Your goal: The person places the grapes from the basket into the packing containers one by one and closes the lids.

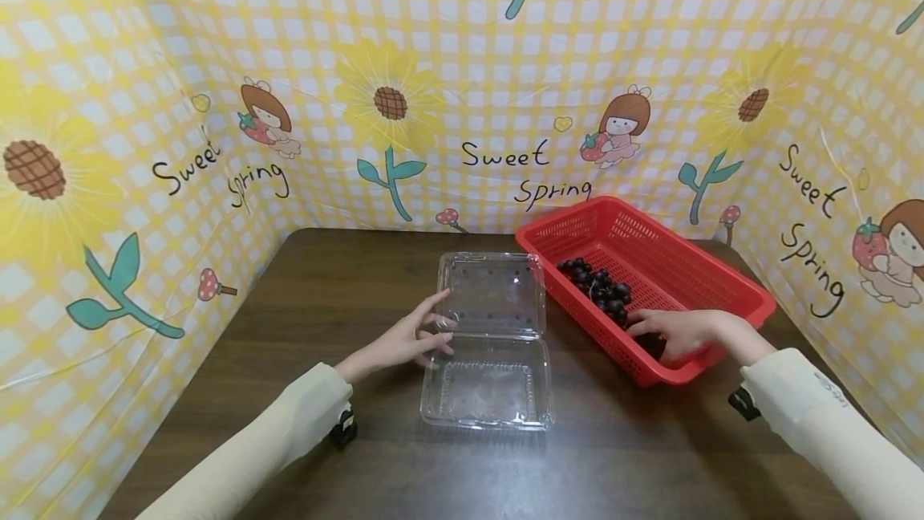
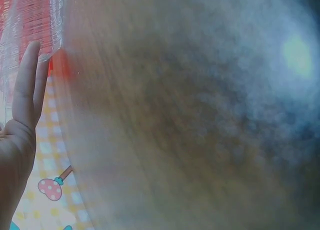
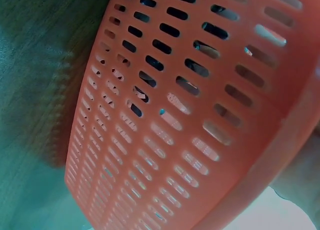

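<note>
A clear plastic clamshell box [image 1: 487, 392] lies with its lid spread back on the table in the head view. My left hand [image 1: 400, 341] rests at its left side near the hinge, fingers extended and touching the plastic; the left wrist view shows two straight fingers [image 2: 26, 89] against the box. Dark grapes [image 1: 595, 287] lie in a red perforated basket [image 1: 693, 263] on the right. Inside the basket's near end, my right hand [image 1: 682, 333] holds dark grapes between bent fingers and thumb. In the right wrist view, the basket wall [image 3: 165, 104] hides that hand's fingers.
The brown wooden table [image 1: 346, 287] carries the box and basket side by side, with the basket set at a slant. A yellow checked cloth [image 1: 462, 87] with sunflowers hangs behind and along both sides. The basket's raised rim stands around the grapes.
</note>
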`<state>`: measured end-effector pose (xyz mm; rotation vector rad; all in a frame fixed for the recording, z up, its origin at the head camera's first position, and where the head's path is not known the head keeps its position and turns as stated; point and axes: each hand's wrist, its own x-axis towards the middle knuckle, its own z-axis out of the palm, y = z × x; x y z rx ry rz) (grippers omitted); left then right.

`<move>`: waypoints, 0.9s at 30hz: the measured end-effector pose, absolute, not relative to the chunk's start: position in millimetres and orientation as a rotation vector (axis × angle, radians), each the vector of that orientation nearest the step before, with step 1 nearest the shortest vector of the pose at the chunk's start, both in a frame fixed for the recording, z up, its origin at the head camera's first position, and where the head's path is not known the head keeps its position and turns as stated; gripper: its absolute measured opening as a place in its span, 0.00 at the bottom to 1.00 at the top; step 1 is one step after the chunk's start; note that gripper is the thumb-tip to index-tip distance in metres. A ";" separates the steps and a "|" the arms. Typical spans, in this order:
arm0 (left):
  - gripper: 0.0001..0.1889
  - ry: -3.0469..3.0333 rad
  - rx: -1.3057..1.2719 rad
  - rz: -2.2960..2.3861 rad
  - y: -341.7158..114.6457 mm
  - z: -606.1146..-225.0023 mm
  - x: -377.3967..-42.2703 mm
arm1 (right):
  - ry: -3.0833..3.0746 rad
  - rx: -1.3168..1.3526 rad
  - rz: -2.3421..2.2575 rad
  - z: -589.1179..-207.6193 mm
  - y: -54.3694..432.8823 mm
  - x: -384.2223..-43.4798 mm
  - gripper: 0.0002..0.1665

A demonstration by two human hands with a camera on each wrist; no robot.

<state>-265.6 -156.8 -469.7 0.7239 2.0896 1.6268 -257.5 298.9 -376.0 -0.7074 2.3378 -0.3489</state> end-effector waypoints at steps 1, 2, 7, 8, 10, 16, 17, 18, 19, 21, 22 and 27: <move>0.40 2.088 0.723 1.628 -156.6 -469.6 -265.4 | 2.331 -0.704 -0.355 -376.0 299.2 -257.6 0.36; 0.40 2.088 0.725 1.628 -156.4 -469.4 -265.2 | 2.325 -0.694 -0.363 -375.9 299.4 -257.5 0.36; 0.40 2.084 0.726 1.630 -155.8 -469.0 -264.7 | 2.336 -0.686 -0.374 -377.0 300.5 -256.4 0.37; 0.40 2.083 0.726 1.630 -155.8 -469.0 -264.6 | 2.344 -0.695 -0.371 -377.3 300.5 -256.0 0.37; 0.40 2.080 0.726 1.630 -156.0 -469.3 -264.6 | 2.363 -0.703 -0.364 -378.0 300.0 -255.0 0.37; 0.40 2.068 0.737 1.630 -155.9 -470.1 -264.7 | 2.430 -0.802 -0.307 -379.4 294.8 -250.4 0.34; 0.40 2.066 0.737 1.631 -155.8 -470.0 -264.6 | 2.442 -0.816 -0.294 -379.6 293.8 -249.6 0.33; 0.40 2.066 0.737 1.633 -155.8 -469.7 -264.5 | 2.452 -0.832 -0.282 -379.6 292.6 -248.8 0.33; 0.40 2.065 0.737 1.633 -155.7 -469.6 -264.3 | 2.463 -0.846 -0.269 -379.8 291.5 -248.1 0.33; 0.40 2.062 0.733 1.638 -155.4 -469.4 -264.1 | 2.480 -0.869 -0.246 -380.0 289.6 -247.3 0.33; 0.40 2.060 0.732 1.639 -155.3 -469.3 -264.0 | 2.487 -0.874 -0.239 -380.4 289.0 -247.1 0.32; 0.40 2.055 0.732 1.640 -154.6 -468.5 -263.8 | 2.531 -0.890 -0.215 -384.7 289.2 -246.7 0.31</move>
